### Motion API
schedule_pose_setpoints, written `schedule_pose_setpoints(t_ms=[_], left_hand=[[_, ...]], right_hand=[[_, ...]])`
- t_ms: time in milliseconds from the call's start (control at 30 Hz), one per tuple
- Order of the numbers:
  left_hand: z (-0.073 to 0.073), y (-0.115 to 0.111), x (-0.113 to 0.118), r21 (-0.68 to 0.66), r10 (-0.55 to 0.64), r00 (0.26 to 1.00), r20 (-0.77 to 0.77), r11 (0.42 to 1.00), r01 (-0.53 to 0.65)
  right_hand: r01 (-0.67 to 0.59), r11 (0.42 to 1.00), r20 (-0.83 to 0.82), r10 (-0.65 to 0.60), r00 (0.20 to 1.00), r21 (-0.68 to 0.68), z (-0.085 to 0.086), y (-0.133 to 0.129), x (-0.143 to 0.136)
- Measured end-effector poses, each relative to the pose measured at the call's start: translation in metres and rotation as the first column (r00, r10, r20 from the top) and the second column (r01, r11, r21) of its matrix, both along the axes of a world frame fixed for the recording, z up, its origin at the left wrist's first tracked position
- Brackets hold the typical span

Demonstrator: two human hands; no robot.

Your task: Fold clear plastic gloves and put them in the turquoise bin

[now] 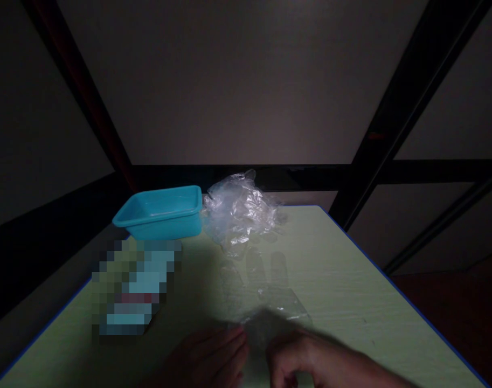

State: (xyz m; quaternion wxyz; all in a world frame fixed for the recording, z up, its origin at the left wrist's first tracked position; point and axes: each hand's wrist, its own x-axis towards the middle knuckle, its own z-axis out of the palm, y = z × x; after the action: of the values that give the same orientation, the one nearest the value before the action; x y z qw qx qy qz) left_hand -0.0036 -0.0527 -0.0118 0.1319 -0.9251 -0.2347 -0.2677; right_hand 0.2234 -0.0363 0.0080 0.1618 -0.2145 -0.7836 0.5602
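A clear plastic glove (265, 291) lies flat on the pale green table, its fingers pointing away from me. At its near edge, my left hand (213, 355) rests with the fingers pressed together; what it holds, if anything, is hidden. My right hand (294, 355) is curled just to the right, by the same edge of the glove, and its fingertips are too dark to tell what is between them. Behind the flat glove sits a crumpled heap of clear plastic gloves (243, 207).
A turquoise plastic basket (173, 229) stands at the table's back left, touching the heap. In front of it lies a blurred-out flat object (144, 291). The table (351, 291) has a blue edge, and a panelled wall rises behind it.
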Motion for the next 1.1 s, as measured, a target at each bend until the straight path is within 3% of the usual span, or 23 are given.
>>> schedule_pose_setpoints(t_ms=[300, 500, 700, 800, 933, 1000, 1100], left_hand=[[0.005, 0.0, 0.001, 0.008, -0.054, 0.998, 0.039, 0.999, 0.054], [0.014, 0.002, 0.001, -0.068, -0.048, 0.995, 0.091, 0.996, 0.054], [0.017, 0.008, -0.006, -0.151, -0.101, 0.975, 0.199, 0.98, 0.132], [0.007, 0.01, -0.013, -0.26, -0.08, 0.977, 0.196, 0.957, 0.131], [-0.019, 0.012, -0.02, -0.32, -0.077, 0.966, 0.246, 0.935, 0.156], [-0.029, 0.012, -0.022, -0.334, -0.066, 0.965, 0.252, 0.93, 0.15], [-0.038, 0.013, -0.025, -0.355, -0.059, 0.968, 0.242, 0.924, 0.145]], right_hand=[[0.3, 0.945, -0.024, -0.299, 0.954, 0.134, 0.011, 0.026, 0.013], [0.252, 0.932, 0.007, -0.262, 0.965, 0.262, 0.013, 0.036, 0.024], [0.181, 0.931, 0.041, -0.204, 0.978, 0.317, 0.022, 0.04, 0.037], [0.094, 0.953, 0.065, -0.118, 0.991, 0.288, 0.034, 0.043, 0.051], [-0.019, 0.975, 0.199, -0.025, 0.98, 0.221, 0.043, 0.038, 0.073], [-0.028, 0.969, 0.273, -0.042, 0.961, 0.246, 0.041, 0.029, 0.079], [0.017, 0.918, 0.359, -0.172, 0.917, 0.396, 0.032, 0.012, 0.076]])
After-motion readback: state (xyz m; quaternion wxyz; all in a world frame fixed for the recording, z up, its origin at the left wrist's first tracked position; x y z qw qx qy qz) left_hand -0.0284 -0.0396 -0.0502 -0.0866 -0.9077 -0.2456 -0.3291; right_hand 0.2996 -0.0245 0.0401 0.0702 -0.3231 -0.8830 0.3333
